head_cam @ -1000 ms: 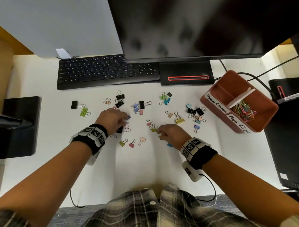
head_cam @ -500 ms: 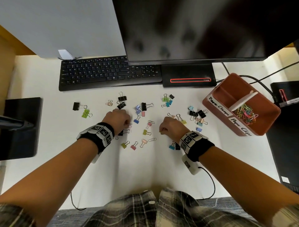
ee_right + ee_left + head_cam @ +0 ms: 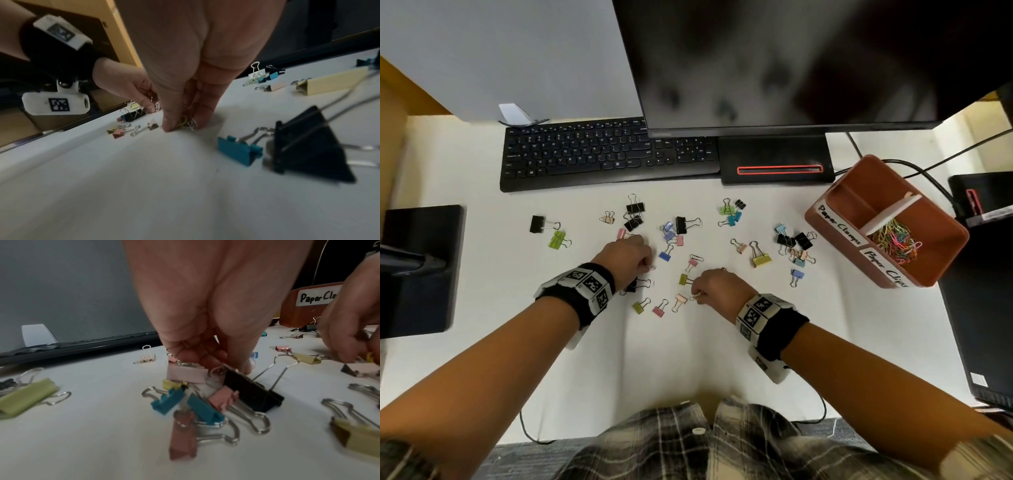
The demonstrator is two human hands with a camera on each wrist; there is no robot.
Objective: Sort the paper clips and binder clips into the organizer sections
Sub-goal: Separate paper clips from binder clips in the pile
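On the white worktop [image 3: 482, 164], in front of the black keyboard [image 3: 599, 154], both hands are working among a scatter of small coloured and black metal binder clips [image 3: 760, 257]. The left hand [image 3: 625, 257] is curling its grip down onto the worktop beside a large black binder clip [image 3: 252, 392], its fingertips [image 3: 244, 368] seeming to nip a thin silver wire paper clip [image 3: 218, 369], though blur is making that uncertain. The right hand [image 3: 714, 287] is pinching its thumb and fingers [image 3: 170, 123] together around small wire paper clips, one yellow [image 3: 183, 121] and one silver, right at the surface.

To the right, the rust-brown plastic organizer [image 3: 941, 270] is sitting well apart from both hands. Its section labelled for paper clips is already holding a tangle of bright wire paper clips [image 3: 893, 240], while the section labelled for paper clamps is looking bare.

Judging from this, the paper clip sorting is nearing its end, with only the few in the hands left to carry over. The binder clips, still spread across the worktop, are making up the bulk of what remains.
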